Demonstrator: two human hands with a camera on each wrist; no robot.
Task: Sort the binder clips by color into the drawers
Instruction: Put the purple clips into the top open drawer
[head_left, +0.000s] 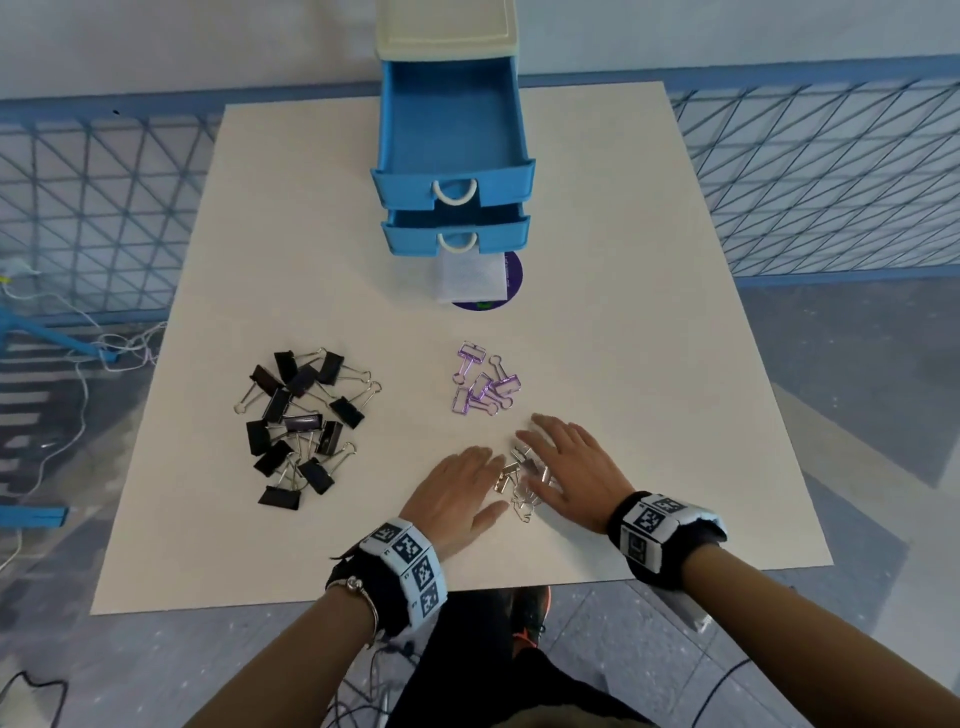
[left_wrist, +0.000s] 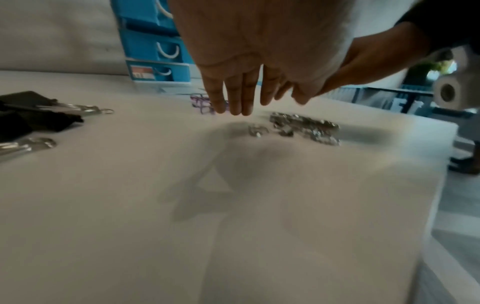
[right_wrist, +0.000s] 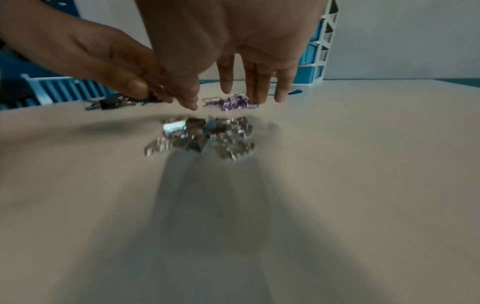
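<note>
1. While both our hands hover flat over the silver clips (head_left: 522, 480), left hand (head_left: 457, 499) and right hand (head_left: 576, 467) have fingers straight, holding nothing.
2. Black clips (head_left: 301, 421) at 9 o'clock, purple clips (head_left: 483, 384) at 12 on the table (head_left: 649, 338).
3. Drawers (head_left: 452, 156) at 12, top two pulled open.

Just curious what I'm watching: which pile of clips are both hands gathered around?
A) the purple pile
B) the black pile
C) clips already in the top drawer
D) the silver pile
D: the left hand and right hand flank the silver pile, fingers straight, holding nothing.
</note>
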